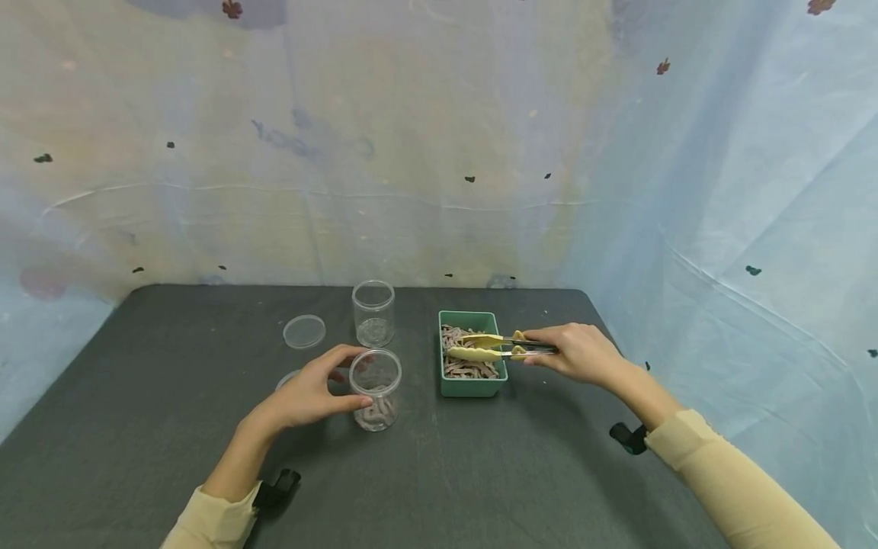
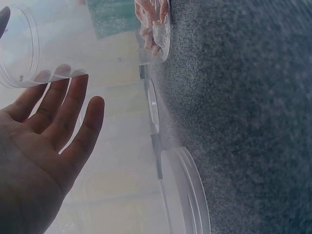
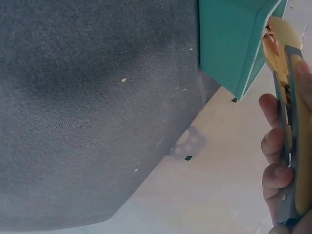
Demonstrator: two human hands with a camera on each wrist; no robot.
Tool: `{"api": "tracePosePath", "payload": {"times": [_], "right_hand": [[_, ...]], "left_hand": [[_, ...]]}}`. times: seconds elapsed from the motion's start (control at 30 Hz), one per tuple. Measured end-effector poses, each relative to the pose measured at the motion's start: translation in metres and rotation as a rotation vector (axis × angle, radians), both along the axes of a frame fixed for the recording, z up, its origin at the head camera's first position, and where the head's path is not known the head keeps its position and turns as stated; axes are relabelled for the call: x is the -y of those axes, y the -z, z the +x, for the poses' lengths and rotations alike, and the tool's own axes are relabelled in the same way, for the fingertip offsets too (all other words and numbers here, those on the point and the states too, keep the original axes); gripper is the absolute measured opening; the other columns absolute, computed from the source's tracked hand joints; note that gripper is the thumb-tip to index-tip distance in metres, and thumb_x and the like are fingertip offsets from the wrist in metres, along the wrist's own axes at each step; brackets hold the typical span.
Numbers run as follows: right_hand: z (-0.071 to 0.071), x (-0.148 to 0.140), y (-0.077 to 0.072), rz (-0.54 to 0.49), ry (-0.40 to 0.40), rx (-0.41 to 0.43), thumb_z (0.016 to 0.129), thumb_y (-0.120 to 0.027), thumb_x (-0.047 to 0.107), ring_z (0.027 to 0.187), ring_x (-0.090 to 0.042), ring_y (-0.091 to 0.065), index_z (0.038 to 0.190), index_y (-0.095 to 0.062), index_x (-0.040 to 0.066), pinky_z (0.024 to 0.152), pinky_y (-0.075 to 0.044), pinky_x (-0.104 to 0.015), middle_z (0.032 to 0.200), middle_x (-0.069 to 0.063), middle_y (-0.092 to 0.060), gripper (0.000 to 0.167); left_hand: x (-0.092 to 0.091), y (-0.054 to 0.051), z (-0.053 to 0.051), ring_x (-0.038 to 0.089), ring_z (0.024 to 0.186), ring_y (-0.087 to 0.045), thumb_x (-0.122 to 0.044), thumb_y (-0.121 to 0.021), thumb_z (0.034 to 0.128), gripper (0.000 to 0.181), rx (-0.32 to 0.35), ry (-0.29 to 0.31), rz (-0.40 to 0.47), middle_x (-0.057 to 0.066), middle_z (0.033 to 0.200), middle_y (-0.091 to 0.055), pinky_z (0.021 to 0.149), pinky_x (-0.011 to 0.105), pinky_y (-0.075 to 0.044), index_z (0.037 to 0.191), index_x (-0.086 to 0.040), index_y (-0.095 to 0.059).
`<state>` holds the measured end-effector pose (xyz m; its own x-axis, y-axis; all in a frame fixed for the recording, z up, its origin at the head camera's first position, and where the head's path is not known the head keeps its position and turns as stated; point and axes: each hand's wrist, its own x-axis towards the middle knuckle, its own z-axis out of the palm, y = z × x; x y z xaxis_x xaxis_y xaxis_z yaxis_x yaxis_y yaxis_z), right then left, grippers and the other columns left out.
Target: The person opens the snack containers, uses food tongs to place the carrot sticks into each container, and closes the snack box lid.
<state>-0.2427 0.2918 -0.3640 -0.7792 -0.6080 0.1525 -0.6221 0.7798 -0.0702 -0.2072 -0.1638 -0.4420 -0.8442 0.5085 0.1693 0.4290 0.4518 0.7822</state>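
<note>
1. The left hand (image 1: 312,393) holds a clear jar (image 1: 389,390), its thumb on the near side and its fingers on the far side, touching the wall below the rim.
2. That jar stands upright just right of the left palm, open at the top, with greyish-pink strips (image 1: 376,416) lying in its bottom.
3. The right hand (image 1: 579,352) is clamped on the tongs (image 1: 506,354), its fingers wrapped around the handles, as the right wrist view shows.
4. The tongs reach out leftward from the right hand; their yellow ends are apart, over the strips in a green tub (image 1: 473,388). Whether a strip is caught between them I cannot tell.
5. The tub sits between the two hands, just left of the right hand and to the right of the jar in the left hand. More greyish-pink strips (image 1: 472,370) lie inside it.
6. A second clear jar (image 1: 374,314) stands upright beyond the left hand's fingers, also open at the top.
7. A round clear lid (image 1: 305,332) lies flat beyond the left hand; another lid (image 1: 285,378) is partly hidden behind that hand.
8. Under both hands is a dark grey table (image 1: 206,404); beyond them hangs a pale, stained sheet (image 1: 411,152).
</note>
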Motion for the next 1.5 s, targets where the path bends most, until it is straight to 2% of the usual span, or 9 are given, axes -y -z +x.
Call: {"api": "tracePosePath", "payload": {"times": [0.23, 0.47, 0.63, 0.83, 1.13, 1.23, 1.37, 1.43, 1.5], "right_hand": [[0.004, -0.007, 0.003, -0.095, 0.042, 0.006, 0.092, -0.081, 0.034, 0.055, -0.003, -0.041, 0.134, -0.072, 0.010, 0.051, -0.034, -0.026, 0.108, -0.009, -0.078, 0.050], [0.006, -0.012, 0.003, -0.178, 0.057, 0.007, 0.091, -0.082, 0.029, 0.056, -0.002, -0.041, 0.135, -0.071, 0.006, 0.053, -0.037, -0.025, 0.106, -0.010, -0.078, 0.050], [0.006, -0.012, 0.003, -0.185, 0.052, 0.009, 0.091, -0.082, 0.028, 0.057, -0.002, -0.043, 0.135, -0.071, 0.006, 0.052, -0.038, -0.025, 0.107, -0.009, -0.078, 0.049], [0.008, -0.011, 0.002, -0.203, 0.039, -0.005, 0.091, -0.082, 0.027, 0.053, -0.001, -0.037, 0.135, -0.071, 0.006, 0.051, -0.034, -0.025, 0.107, -0.010, -0.078, 0.049], [0.008, 0.004, -0.010, -0.305, -0.075, -0.083, 0.085, -0.086, 0.018, 0.051, 0.004, -0.035, 0.132, -0.072, 0.003, 0.052, -0.036, -0.024, 0.109, -0.013, -0.078, 0.051], [0.008, 0.012, -0.016, -0.332, -0.136, -0.117, 0.091, -0.080, 0.035, 0.051, 0.005, -0.034, 0.131, -0.072, 0.002, 0.051, -0.036, -0.023, 0.108, -0.013, -0.078, 0.052], [0.009, 0.026, -0.023, -0.357, -0.218, -0.153, 0.096, -0.057, 0.063, 0.054, 0.004, -0.042, 0.127, -0.073, 0.001, 0.050, -0.038, -0.023, 0.109, -0.013, -0.078, 0.072], [0.010, 0.034, -0.026, -0.356, -0.251, -0.159, 0.097, -0.052, 0.066, 0.057, 0.002, -0.046, 0.127, -0.074, 0.001, 0.051, -0.039, -0.023, 0.108, -0.011, -0.079, 0.075], [0.011, 0.042, -0.027, -0.353, -0.280, -0.150, 0.098, -0.062, 0.058, 0.060, 0.001, -0.050, 0.128, -0.073, 0.002, 0.053, -0.042, -0.023, 0.109, -0.010, -0.079, 0.064]], "left_hand": [[0.001, 0.000, 0.000, 0.040, 0.123, -0.058, -0.034, -0.083, 0.0915, 0.070, -0.006, -0.002, -0.004, 0.012, 0.140, -0.056, 0.099, 0.055, -0.051, 0.150, -0.012, -0.050], [0.001, 0.000, 0.001, 0.039, 0.123, -0.059, -0.035, -0.083, 0.0918, 0.071, -0.002, -0.007, -0.013, 0.011, 0.140, -0.056, 0.099, 0.055, -0.050, 0.151, -0.013, -0.049], [0.002, -0.001, 0.001, 0.039, 0.122, -0.059, -0.036, -0.083, 0.0913, 0.072, -0.002, -0.014, -0.015, 0.007, 0.140, -0.056, 0.099, 0.055, -0.050, 0.151, -0.013, -0.050], [0.002, -0.001, 0.002, 0.039, 0.121, -0.059, -0.036, -0.083, 0.0916, 0.070, -0.004, -0.008, -0.013, 0.011, 0.140, -0.056, 0.098, 0.055, -0.051, 0.150, -0.014, -0.050], [0.002, -0.002, 0.002, 0.040, 0.121, -0.060, -0.036, -0.083, 0.0915, 0.071, 0.014, -0.008, -0.007, 0.013, 0.140, -0.056, 0.099, 0.055, -0.050, 0.151, -0.013, -0.050], [0.001, -0.001, 0.001, 0.040, 0.121, -0.060, -0.036, -0.083, 0.0911, 0.072, 0.012, -0.011, -0.006, 0.012, 0.140, -0.056, 0.099, 0.055, -0.050, 0.150, -0.011, -0.050], [-0.001, -0.001, 0.000, 0.039, 0.121, -0.060, -0.035, -0.084, 0.0906, 0.072, 0.005, -0.011, -0.004, 0.010, 0.139, -0.057, 0.099, 0.055, -0.051, 0.150, -0.011, -0.050], [-0.002, -0.001, 0.000, 0.040, 0.121, -0.060, -0.035, -0.084, 0.0904, 0.072, 0.003, -0.009, -0.001, 0.011, 0.139, -0.057, 0.099, 0.055, -0.051, 0.149, -0.010, -0.050], [-0.002, -0.001, 0.000, 0.041, 0.121, -0.060, -0.035, -0.084, 0.0902, 0.072, 0.002, -0.007, 0.001, 0.013, 0.138, -0.057, 0.098, 0.055, -0.051, 0.149, -0.010, -0.051]]}}
